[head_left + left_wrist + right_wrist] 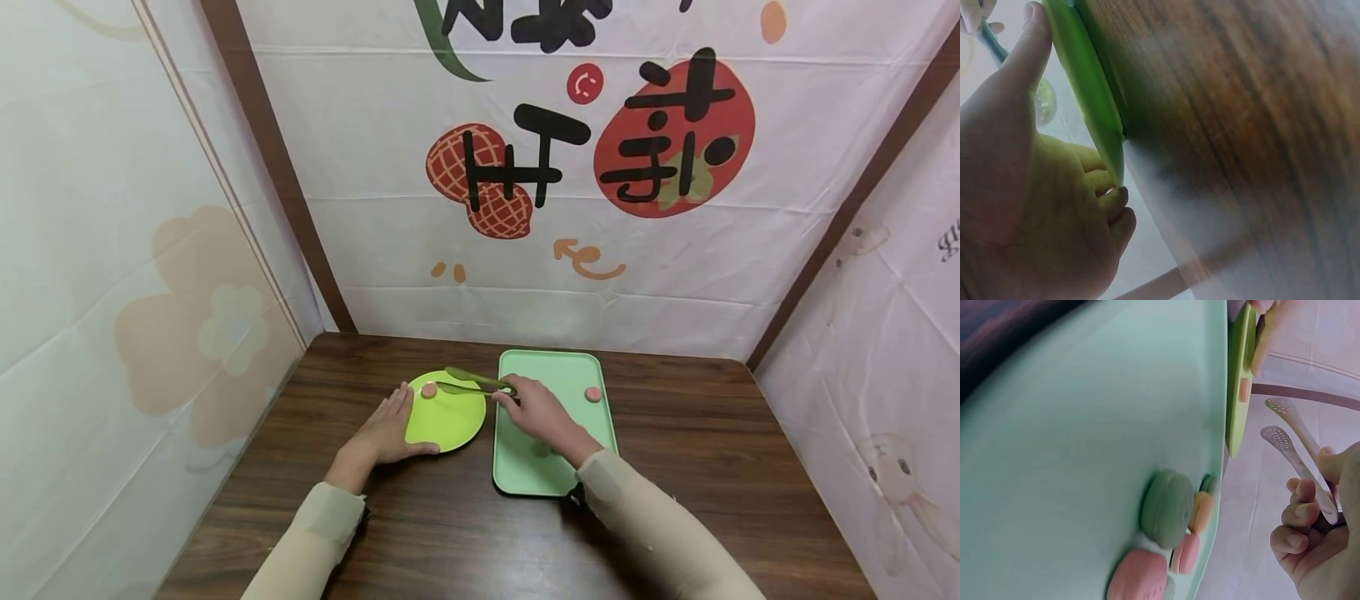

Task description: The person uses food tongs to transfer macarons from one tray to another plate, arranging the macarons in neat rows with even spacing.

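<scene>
A: Starting nearest the person, with the mint green tray [525, 475] as our landmark on the wooden table [675, 517]. At its near end the wrist camera picks up a cluster of macarons [1166, 509], green, pink and orange, mostly hidden under the forearm from the head view.

B: And just above the tray's left edge, the right hand [536, 408], fingers curled around the handle of the green tongs [472, 382]. A firm grip there.

A: The tongs reach left off the tray, over the yellow-green plate [450, 425], which sits just left of the tray, almost touching it. Their spoon tips [1282, 419] stand apart, nothing between them.

B: The left hand [386, 433] holds that plate on the side away from the tray, thumb on the near rim, fingers tucked around the edge. The wrist view shows it plainly.

A: On the plate's far part, one pink macaron [429, 389], just beside the tong tips.

B: Further back on the tray, near its far right corner, another pink macaron [593, 394] sits alone.

A: Behind it all, the printed backdrop [585, 150].
</scene>
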